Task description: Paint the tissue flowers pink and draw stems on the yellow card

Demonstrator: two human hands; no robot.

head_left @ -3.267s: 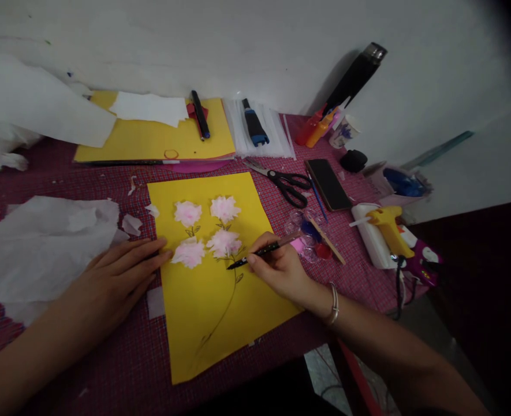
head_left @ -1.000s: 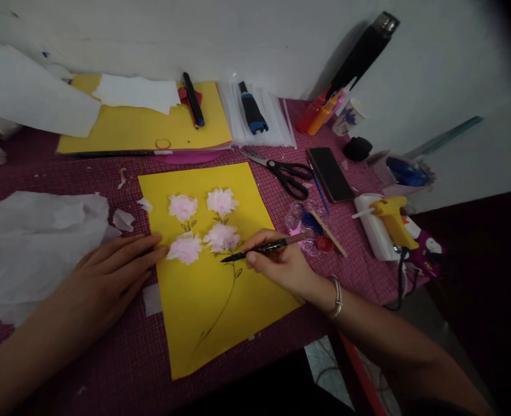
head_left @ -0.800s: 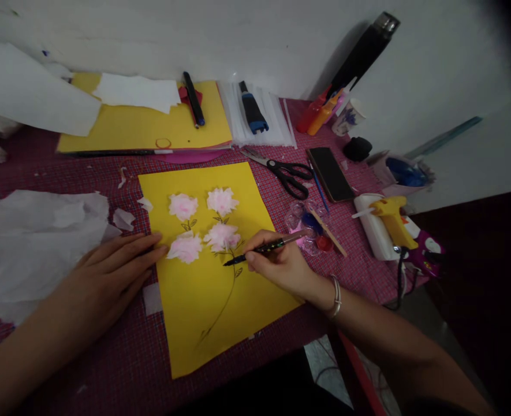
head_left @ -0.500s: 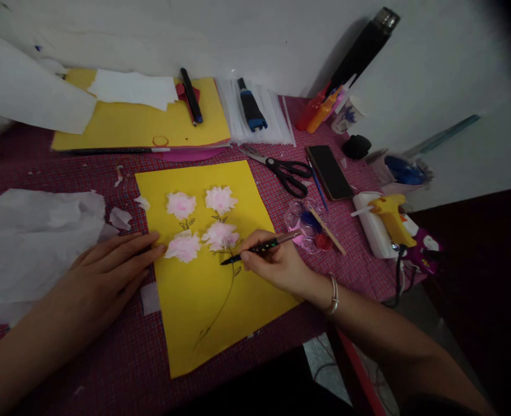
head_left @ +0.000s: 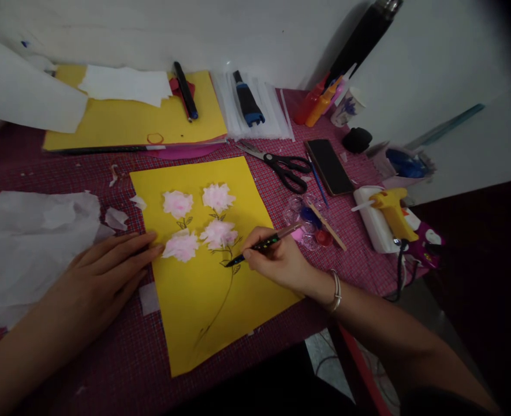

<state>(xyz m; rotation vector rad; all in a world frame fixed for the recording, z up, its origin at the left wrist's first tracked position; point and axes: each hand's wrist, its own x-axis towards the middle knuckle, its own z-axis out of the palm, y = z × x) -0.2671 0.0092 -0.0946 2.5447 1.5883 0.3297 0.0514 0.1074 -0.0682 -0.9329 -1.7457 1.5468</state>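
My right hand (head_left: 276,260) grips a dark pen (head_left: 264,245) with small coloured marks on its barrel. The pen's tip meets the yellow sheet (head_left: 203,306) beside a drawn stem with leaf outlines. Several pink-and-white paper flowers (head_left: 219,234) sit on the upper part of the sheet, with small drawn leaves under some of them. My left hand (head_left: 108,271) lies flat, fingers stretched out, its fingertips on the sheet's left edge. Beneath and beside that hand is crumpled white tissue paper (head_left: 34,242).
Black-handled scissors (head_left: 281,164), a phone (head_left: 328,166) and a paint palette (head_left: 296,211) with a wooden stick (head_left: 328,227) lie to the right. Further right is a yellow glue gun (head_left: 391,214). Behind are a second yellow sheet (head_left: 120,124), glue sticks (head_left: 270,115) and paint bottles (head_left: 322,107).
The pen tip has shifted slightly right and down, and a new leaf line shows left of the stem. My left hand stays flat at the sheet's edge. The camera view has shifted slightly.
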